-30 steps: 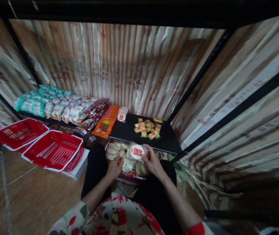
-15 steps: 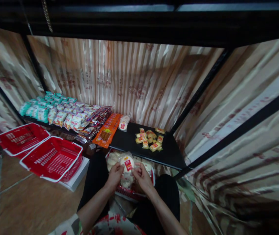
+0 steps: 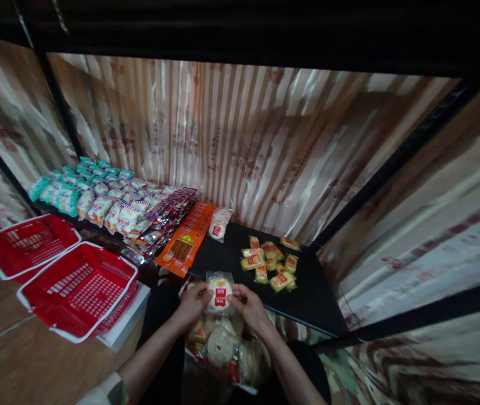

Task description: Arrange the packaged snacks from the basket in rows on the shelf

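Observation:
Between my two hands is a flat, round white cake [image 3: 220,295] in a clear wrapper with a red label. Fingers of my left hand [image 3: 193,305] pinch its left edge, while my right hand [image 3: 249,306] pinches the right edge. The pack is held at the front edge of a black shelf [image 3: 307,287]. Below my hands, between my legs, a basket [image 3: 246,388] holds several similar round wrapped cakes [image 3: 220,346]. Another pack of round white cakes [image 3: 220,224] lies farther back on the shelf.
Small yellow wrapped cakes [image 3: 282,280] lie loosely on the shelf's right part. Left of centre are an orange packet [image 3: 186,239], white snack bags [image 3: 128,216] and teal bags [image 3: 69,199]. Red baskets [image 3: 84,287] stand at left. A black slanting post [image 3: 392,163] rises at right.
My hands have moved forward with the wrapped cake, uncovering more of the basket's contents below. The view has shifted and come closer to the shelf. Both hands keep their hold.

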The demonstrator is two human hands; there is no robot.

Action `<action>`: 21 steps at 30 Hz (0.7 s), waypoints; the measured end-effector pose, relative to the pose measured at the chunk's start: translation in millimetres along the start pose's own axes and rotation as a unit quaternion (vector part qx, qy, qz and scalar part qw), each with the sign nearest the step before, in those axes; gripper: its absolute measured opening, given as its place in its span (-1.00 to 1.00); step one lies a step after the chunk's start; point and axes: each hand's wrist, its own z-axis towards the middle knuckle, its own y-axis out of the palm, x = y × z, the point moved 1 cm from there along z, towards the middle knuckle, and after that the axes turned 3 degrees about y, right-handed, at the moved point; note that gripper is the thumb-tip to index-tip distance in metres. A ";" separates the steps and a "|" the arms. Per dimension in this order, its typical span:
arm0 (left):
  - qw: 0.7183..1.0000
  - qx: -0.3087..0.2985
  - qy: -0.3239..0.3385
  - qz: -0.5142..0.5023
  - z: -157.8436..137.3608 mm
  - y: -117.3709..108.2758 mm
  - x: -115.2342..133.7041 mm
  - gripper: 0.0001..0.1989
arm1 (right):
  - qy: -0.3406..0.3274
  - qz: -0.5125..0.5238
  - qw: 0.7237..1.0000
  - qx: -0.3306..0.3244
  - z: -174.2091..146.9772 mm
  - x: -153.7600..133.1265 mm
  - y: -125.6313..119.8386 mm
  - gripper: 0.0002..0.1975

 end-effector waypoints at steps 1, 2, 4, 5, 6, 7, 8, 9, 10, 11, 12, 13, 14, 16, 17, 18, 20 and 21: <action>1.000 0.010 0.005 0.017 9.7 -1.7 -0.3 -0.74 | -0.002 0.010 1.000 0.002 8.4 -2.8 -0.1 -0.69; 0.999 0.025 0.006 0.038 19.5 -3.1 -0.8 -0.75 | -0.004 0.016 1.000 0.014 17.1 -5.0 -0.6 -0.71; 0.993 0.067 0.002 0.096 38.1 -4.7 -1.8 -0.73 | -0.011 0.016 0.999 0.047 35.8 -7.5 -2.5 -0.73; 0.987 0.093 0.001 0.131 46.4 -4.8 -2.1 -0.70 | -0.014 0.014 0.998 0.063 45.8 -7.7 -3.8 -0.73; 0.979 0.117 0.003 0.168 53.8 -4.2 -2.2 -0.66 | -0.017 0.013 0.997 0.080 56.2 -7.3 -5.3 -0.73; 0.969 0.139 0.009 0.203 60.1 -2.8 -2.1 -0.62 | -0.021 0.011 0.995 0.096 66.7 -6.5 -6.8 -0.73; 0.959 0.159 0.022 0.236 65.4 -0.6 -2.0 -0.58 | -0.025 0.009 0.994 0.109 77.3 -5.5 -8.2 -0.73; 0.948 0.173 0.038 0.266 69.9 2.4 -1.9 -0.56 | -0.032 0.006 0.992 0.122 87.7 -4.3 -9.4 -0.74; 0.937 0.182 0.056 0.293 73.8 6.0 -2.0 -0.54 | -0.039 0.004 0.990 0.135 97.8 -3.2 -10.4 -0.74; 0.928 0.183 0.074 0.317 77.4 10.0 -2.2 -0.54 | -0.045 0.000 0.988 0.145 107.6 -2.1 -11.1 -0.75; 0.920 0.179 0.088 0.338 80.8 14.1 -2.5 -0.53 | -0.050 -0.005 0.987 0.153 117.0 -1.2 -11.5 -0.75; 0.914 0.173 0.097 0.355 84.4 18.0 -2.9 -0.52 | -0.054 -0.012 0.986 0.159 125.9 -0.4 -11.7 -0.76; 0.909 0.164 0.101 0.368 88.3 21.4 -3.2 -0.52 | -0.056 -0.020 0.985 0.164 134.4 0.3 -11.7 -0.76; 0.902 0.151 0.099 0.392 97.0 25.9 -3.1 -0.51 | -0.060 -0.044 0.982 0.173 150.0 1.8 -11.6 -0.77; 0.898 0.147 0.097 0.402 101.8 26.9 -2.8 -0.50 | -0.061 -0.055 0.981 0.176 157.3 2.7 -11.6 -0.78; 0.894 0.143 0.095 0.413 106.7 27.1 -2.2 -0.49 | -0.063 -0.065 0.980 0.180 164.1 3.9 -11.6 -0.79; 0.885 0.135 0.094 0.436 116.8 25.7 -1.2 -0.47 | -0.062 -0.091 0.976 0.186 176.8 6.9 -11.8 -0.80; 0.880 0.129 0.093 0.447 121.8 24.2 -1.1 -0.47 | -0.058 -0.109 0.974 0.188 182.7 8.6 -11.8 -0.81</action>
